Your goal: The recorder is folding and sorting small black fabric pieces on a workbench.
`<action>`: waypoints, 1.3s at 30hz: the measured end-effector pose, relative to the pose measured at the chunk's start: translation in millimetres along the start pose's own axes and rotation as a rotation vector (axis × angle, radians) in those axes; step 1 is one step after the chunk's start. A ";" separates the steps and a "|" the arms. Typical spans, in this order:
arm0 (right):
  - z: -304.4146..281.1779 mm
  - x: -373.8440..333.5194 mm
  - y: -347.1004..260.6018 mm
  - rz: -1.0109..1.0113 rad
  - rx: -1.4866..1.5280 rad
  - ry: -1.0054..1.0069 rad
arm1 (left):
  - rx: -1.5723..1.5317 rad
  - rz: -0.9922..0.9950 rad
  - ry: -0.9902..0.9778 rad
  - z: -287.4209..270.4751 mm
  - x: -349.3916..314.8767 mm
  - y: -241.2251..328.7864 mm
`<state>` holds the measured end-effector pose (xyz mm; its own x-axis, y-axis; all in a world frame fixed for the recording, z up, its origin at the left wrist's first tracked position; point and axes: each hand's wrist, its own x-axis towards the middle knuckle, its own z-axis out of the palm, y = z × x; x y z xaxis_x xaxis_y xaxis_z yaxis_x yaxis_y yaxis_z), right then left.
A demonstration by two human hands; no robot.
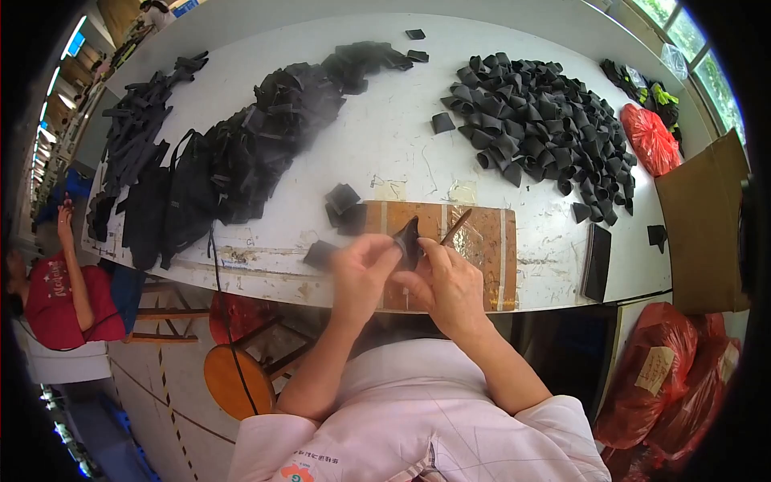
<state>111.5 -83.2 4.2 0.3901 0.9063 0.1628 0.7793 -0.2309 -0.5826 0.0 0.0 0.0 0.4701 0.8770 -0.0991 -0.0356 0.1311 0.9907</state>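
Note:
My left hand (365, 269) pinches a small piece of black fabric (409, 241), folded so that it stands up between my hands. My right hand (451, 285) is closed beside it, thumb and fingers at the fabric's right edge. From the right hand's fingers a thin brown stick-shaped tool (456, 227) points up; its exact kind does not show. Both hands are above a brown cardboard sheet (498, 253) taped to the white table (385, 153). Several flat black pieces (345, 207) lie left of the sheet, another close by my left hand.
At the right is a large heap of curled black pieces (546, 120). Black fabric piles (273, 120) stretch along the left. A dark flat block (595, 263) lies near the front edge. Red bags (650, 138) and a cardboard box (703, 225) stand right. A person (68, 297) sits left, by a stool (233, 381).

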 end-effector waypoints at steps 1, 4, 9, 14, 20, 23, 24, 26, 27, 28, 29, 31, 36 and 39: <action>-6.0 -0.1 -0.8 -0.053 0.117 0.065 | 0.055 0.032 -0.047 0.3 -0.3 0.7; -9.0 -4.3 1.4 -0.111 0.319 0.208 | 0.191 0.141 -0.111 10.2 -11.1 9.7; -2.3 -7.4 -0.2 -0.164 0.202 0.318 | 0.406 0.552 0.250 30.1 -19.7 -15.1; -19.3 -5.4 9.6 0.376 1.237 -0.009 | -0.714 -0.312 -0.120 21.7 -16.0 19.0; -28.9 -7.9 20.2 0.413 1.883 -0.354 | -0.018 0.311 0.074 48.4 -27.6 21.9; -53.4 2.7 5.1 0.431 1.690 -0.361 | -0.258 0.064 0.060 50.6 -21.6 30.2; -60.3 6.9 5.7 0.362 1.430 -0.299 | -0.493 -0.034 -0.042 44.7 -11.1 28.8; -78.0 20.4 -8.3 0.222 1.260 -0.185 | -0.940 -0.206 -0.341 36.7 4.5 44.5; -87.2 29.1 -11.6 0.215 1.260 -0.190 | -1.379 -0.380 -0.654 36.9 8.5 55.6; -94.5 38.2 -12.9 0.156 1.262 -0.232 | -1.453 -0.444 -0.736 39.2 9.1 67.7; -98.7 46.8 -12.8 0.096 1.264 -0.275 | -1.452 -0.441 -0.735 38.6 11.6 69.1; -86.3 55.1 -0.1 0.134 1.301 -0.293 | -1.255 -0.502 -0.470 34.8 18.2 68.8; -63.0 48.3 18.7 0.161 1.280 -0.325 | -0.648 -0.136 -0.199 43.4 12.2 50.4; -68.4 43.4 8.9 0.121 1.006 -0.117 | -0.247 0.185 -0.071 52.0 8.4 58.8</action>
<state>168.9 -70.2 60.5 0.3470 0.9378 0.0107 -0.0572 0.0326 -0.9978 47.7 -8.9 62.3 0.4958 0.8631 0.0959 -0.3353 0.0884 0.9379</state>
